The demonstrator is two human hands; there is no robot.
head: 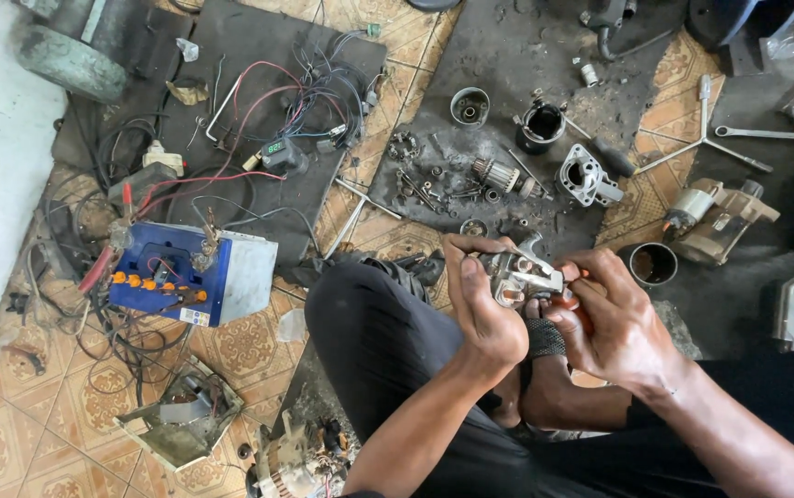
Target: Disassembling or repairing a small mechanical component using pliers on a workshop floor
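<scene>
Both hands closed on small metal part (pixel 524 277) over knee: left hand (pixel 484 304) gripping its side, right hand (pixel 614 318) pinching other end. Battery (pixel 189 272) on floor nearby.

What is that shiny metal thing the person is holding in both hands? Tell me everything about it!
The metal part is small, silvery-grey and grimy, with flat plates and a rounded housing; it looks like a piece of a motor. It is held above the person's crossed legs, tilted. The left hand wraps its left side with the thumb on top. The right hand pinches its right side, and an orange-tipped thing shows at those fingers. What lies beneath it is hidden.
</scene>
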